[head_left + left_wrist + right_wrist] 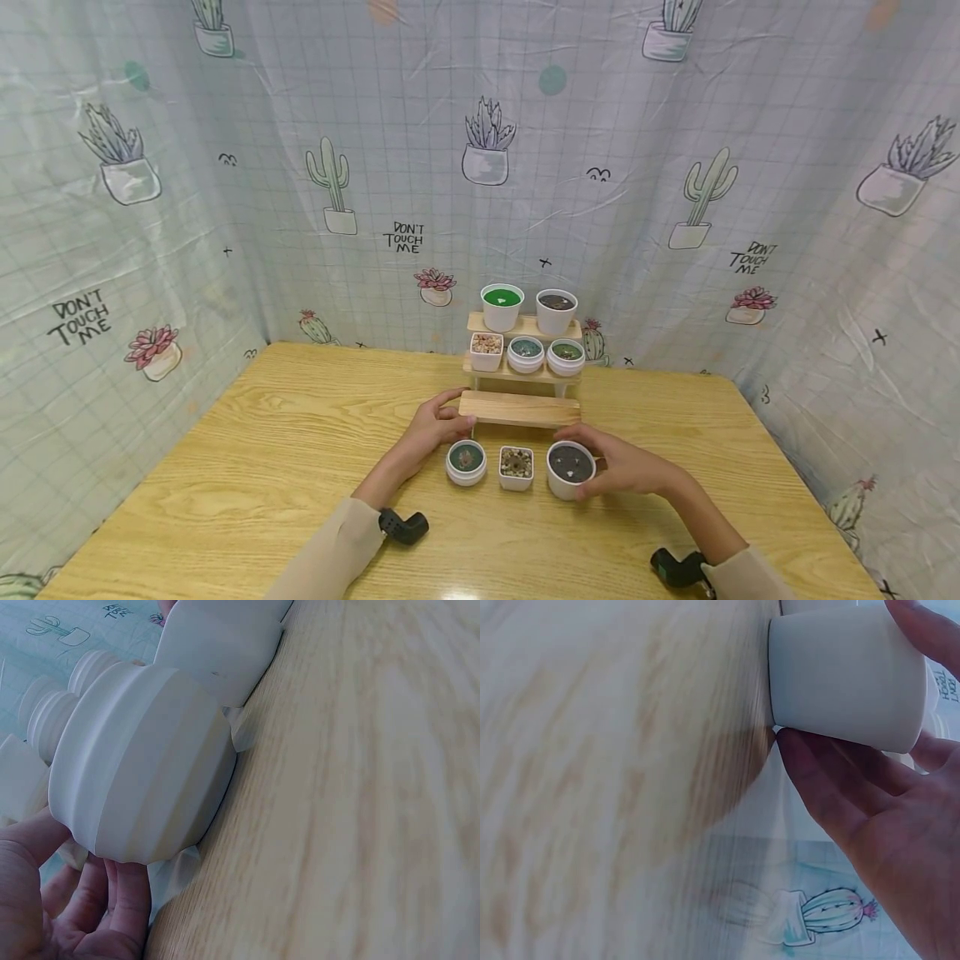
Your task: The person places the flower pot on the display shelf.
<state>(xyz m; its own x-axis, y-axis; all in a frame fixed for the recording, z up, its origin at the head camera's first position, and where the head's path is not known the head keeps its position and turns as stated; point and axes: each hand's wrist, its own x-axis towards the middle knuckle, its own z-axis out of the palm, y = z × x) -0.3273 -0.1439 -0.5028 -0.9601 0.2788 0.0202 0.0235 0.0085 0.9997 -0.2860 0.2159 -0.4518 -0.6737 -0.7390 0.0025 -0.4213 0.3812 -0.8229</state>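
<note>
The fingers of the right hand (628, 467) were curled round the dark pot (571, 471), thumb at its near side, others at its far side and, in the right wrist view, low along its wall; some tips lay out of sight. The dark pot stood upright in front of the stand (520, 408), near its right end. The fingers of the left hand (437, 427) pinched the left end of the stand's lowest step, thumb toward the front; in the left wrist view the ribbed pot (466, 464) covered their tips and hid that grip.

The ribbed pot stood in front of the stand's left end, and the square pot (516, 468) before its middle; the small growths inside both were too small to make out. On the stand's middle step, left to right, sat the pebble pot (487, 352), the teal pot (526, 355) and the olive pot (566, 357); on its top step, the green pot (502, 307) and the grey pot (557, 312), their bases partly masked. The bench (300, 433) spread round the stand, and a printed curtain (420, 100) hung behind it, cut off above.
</note>
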